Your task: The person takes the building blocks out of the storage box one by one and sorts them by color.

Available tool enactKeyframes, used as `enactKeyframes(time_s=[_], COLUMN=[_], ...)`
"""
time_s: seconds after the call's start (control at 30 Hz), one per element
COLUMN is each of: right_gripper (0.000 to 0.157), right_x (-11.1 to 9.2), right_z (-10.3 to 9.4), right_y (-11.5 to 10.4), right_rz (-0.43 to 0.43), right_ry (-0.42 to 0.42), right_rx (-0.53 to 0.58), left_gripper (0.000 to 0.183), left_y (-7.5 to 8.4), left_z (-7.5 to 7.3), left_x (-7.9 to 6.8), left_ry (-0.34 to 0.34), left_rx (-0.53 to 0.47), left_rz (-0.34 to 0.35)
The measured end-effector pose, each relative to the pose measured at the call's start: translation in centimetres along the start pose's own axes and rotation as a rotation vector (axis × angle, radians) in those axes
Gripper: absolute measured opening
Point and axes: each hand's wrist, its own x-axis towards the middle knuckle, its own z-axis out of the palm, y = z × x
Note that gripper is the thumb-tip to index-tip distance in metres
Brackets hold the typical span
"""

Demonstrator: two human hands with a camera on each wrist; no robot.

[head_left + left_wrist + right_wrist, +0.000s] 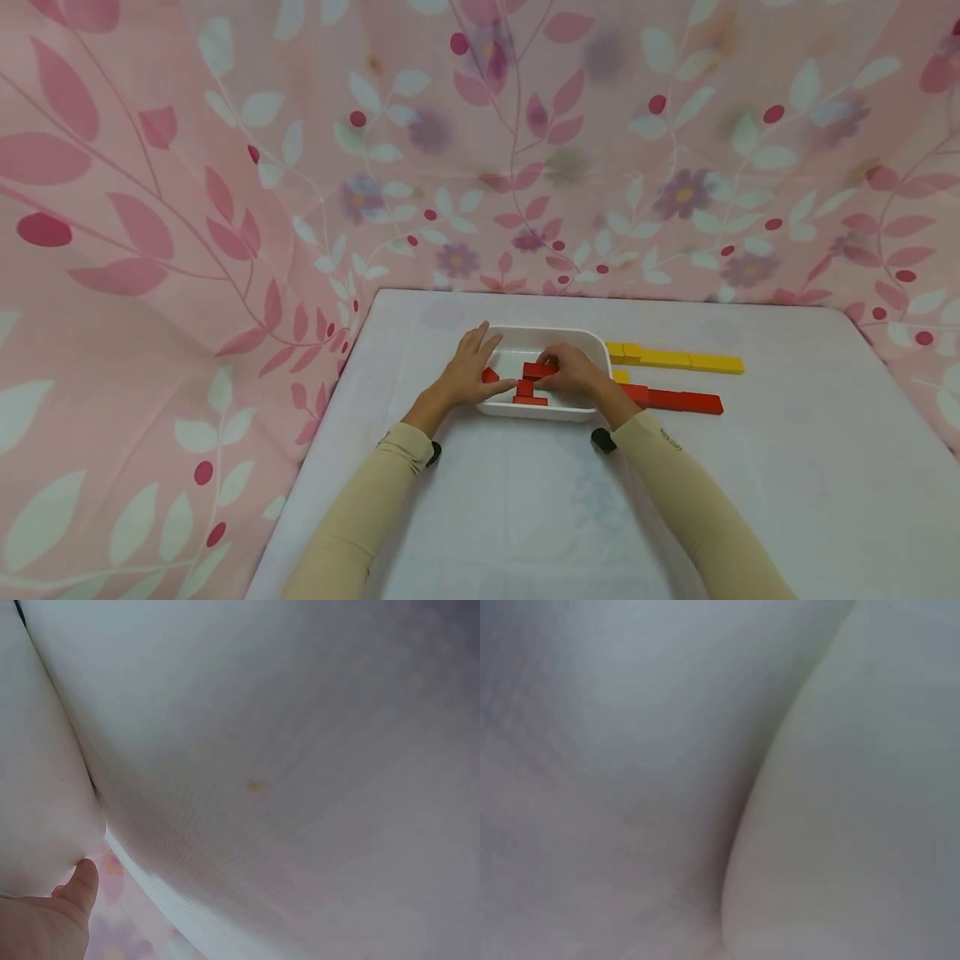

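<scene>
In the head view a white tray (551,335) holds several red blocks. My right hand (576,372) reaches over the tray's right side and pinches a red block (536,372) between thumb and fingers. Below that block lie more red pieces, one of them a flat red block (530,402) near the front wall. Over the tray's left rim rests my left hand (463,375), fingers straight and thumb stretched toward the middle. Another red block (490,376) shows partly behind the left thumb. Only part of the left hand (60,919) appears in the left wrist view, beside the tray's pale outer wall.
Right of the tray runs a row of yellow blocks (678,359), with a row of red blocks (684,401) nearer me. A small yellow piece (621,377) sits between them by the tray. Pale cloth (510,500) covers the table; flowered pink fabric (480,167) hangs behind.
</scene>
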Motion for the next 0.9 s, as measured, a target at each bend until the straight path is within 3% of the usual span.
enactKeyframes(time_s=[0.37,0.9], right_gripper=[0.037,0.043], right_x=[0.27,0.61], right_z=[-0.16,0.23], right_y=[-0.23,0.34], right_rz=[-0.005,-0.021], right_ry=[0.037,0.053], right_rx=[-0.001,-0.057], left_gripper=[0.113,0.11], left_y=[0.13,0.23], left_z=[-0.23,-0.19], left_x=[0.11,-0.01], left_ry=[-0.022,-0.028], left_rx=[-0.035,-0.045], left_rz=[-0.055,-0.056])
